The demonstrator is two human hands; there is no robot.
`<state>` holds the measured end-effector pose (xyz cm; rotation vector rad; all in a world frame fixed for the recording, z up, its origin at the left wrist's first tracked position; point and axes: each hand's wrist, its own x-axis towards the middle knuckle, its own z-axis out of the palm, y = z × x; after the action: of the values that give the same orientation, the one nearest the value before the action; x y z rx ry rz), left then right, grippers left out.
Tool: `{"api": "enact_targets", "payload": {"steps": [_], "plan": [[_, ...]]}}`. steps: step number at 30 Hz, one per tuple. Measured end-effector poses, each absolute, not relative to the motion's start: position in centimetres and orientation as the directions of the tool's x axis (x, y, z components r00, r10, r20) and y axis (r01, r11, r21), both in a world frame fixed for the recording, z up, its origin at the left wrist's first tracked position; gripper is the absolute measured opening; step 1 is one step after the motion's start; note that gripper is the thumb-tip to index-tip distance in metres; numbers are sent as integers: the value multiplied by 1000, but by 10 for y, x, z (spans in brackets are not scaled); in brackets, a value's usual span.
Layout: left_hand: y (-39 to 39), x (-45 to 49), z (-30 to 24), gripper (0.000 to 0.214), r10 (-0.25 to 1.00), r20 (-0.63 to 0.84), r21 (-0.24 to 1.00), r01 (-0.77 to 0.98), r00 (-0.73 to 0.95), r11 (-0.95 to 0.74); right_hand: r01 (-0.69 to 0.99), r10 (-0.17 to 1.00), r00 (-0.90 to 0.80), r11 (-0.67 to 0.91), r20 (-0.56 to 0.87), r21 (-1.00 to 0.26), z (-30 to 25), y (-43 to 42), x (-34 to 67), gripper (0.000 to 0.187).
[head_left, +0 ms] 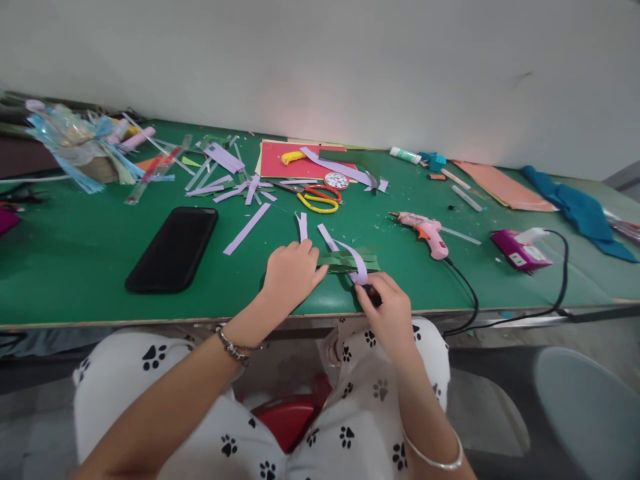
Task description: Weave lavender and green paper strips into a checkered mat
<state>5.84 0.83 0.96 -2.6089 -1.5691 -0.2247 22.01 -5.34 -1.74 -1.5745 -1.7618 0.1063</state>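
Note:
Near the table's front edge lies a band of green paper strips (350, 262), with light purple strips crossing it. My left hand (291, 272) rests on its left end, fingers curled and thumb along the band, pinning it down. Beyond those fingers pokes a purple strip (303, 225). At the band's right side my right hand (387, 307) pinches the near end of a curved purple paper strip (356, 257), which loops over the green. Something dark beneath the right fingers is too hidden to name.
A black phone (173, 250) lies left. Beyond are loose purple strips (223, 158), scissors (320, 200), a yellow-handled cutter (293, 157) and red paper (280, 163). To the right sit a pink glue gun (424, 233) and a purple power socket box (520, 250) with a black cord.

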Motion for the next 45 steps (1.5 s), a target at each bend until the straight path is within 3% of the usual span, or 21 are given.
{"api": "enact_targets", "payload": {"steps": [6, 14, 21, 30, 45], "plan": [[11, 59, 6, 26, 873, 204, 7, 891, 444, -455, 802, 868, 203, 118, 453, -586, -14, -56, 230, 15], [13, 58, 5, 35, 870, 260, 48, 894, 420, -446, 743, 871, 322, 11, 372, -669, -10, -56, 232, 21], [18, 54, 7, 39, 878, 246, 131, 883, 411, -450, 740, 868, 324, 15, 376, -672, -11, -54, 232, 19], [20, 49, 5, 27, 938, 148, 290, 893, 313, -344, 767, 867, 293, 38, 403, -640, -11, -55, 231, 19], [18, 37, 14, 30, 959, 142, 420, 862, 245, -282, 765, 876, 279, 44, 393, -643, -13, -54, 232, 18]]}}
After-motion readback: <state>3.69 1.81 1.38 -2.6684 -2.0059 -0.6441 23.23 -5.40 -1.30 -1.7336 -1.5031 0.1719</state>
